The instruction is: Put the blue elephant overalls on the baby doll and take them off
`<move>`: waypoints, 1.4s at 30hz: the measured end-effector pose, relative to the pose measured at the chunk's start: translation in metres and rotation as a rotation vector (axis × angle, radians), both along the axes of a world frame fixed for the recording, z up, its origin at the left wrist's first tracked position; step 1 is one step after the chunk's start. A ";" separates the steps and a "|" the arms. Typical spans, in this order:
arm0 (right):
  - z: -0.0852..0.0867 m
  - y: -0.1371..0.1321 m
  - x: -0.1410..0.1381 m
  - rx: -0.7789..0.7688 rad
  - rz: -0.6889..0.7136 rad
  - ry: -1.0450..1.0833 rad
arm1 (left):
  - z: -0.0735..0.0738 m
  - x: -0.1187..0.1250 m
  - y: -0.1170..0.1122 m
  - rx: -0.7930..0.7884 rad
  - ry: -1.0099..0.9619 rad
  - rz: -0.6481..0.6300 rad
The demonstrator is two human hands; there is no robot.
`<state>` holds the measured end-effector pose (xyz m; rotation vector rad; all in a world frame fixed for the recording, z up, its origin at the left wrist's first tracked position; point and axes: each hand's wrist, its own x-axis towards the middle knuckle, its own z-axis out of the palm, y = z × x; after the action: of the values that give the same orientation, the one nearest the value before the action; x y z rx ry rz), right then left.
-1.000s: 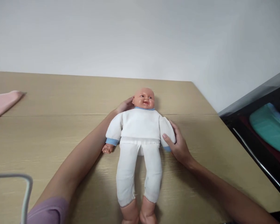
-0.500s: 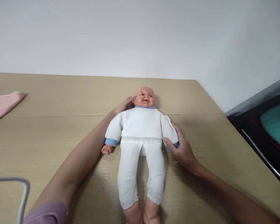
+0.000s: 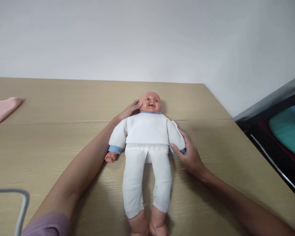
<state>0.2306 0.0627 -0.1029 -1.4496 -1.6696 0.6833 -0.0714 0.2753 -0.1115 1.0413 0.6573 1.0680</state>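
Left hand (image 3: 132, 109) partly behind doll (image 3: 147, 129)

Doll (image 3: 147, 131) on the table (image 3: 51, 141), between my left hand (image 3: 131, 110) and right hand (image 3: 190, 158)! Cloth (image 3: 2, 110) lies left, wall (image 3: 137, 39) behind.

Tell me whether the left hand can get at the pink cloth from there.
Probably yes: only tabletop shows between the left hand and the visible part of the pink cloth, though the hand would have to leave the doll's head.
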 end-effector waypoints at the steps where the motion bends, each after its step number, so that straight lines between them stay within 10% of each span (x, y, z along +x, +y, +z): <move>1: 0.000 0.000 0.000 0.001 -0.001 0.007 | 0.002 0.000 -0.002 -0.003 0.005 -0.010; 28: -0.001 0.013 0.008 0.090 -0.019 -0.071 | -0.007 0.001 0.011 0.017 0.039 -0.037; 36: -0.010 0.037 0.025 0.248 0.006 -0.051 | 0.042 -0.023 -0.031 0.000 0.421 0.138; 42: -0.020 0.044 0.026 0.368 -0.125 0.090 | 0.085 0.009 -0.090 0.293 0.728 0.670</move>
<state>0.2561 0.1071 -0.1230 -1.2277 -1.5259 0.3437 -0.0619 0.1853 -0.0265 1.5375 1.5482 1.3800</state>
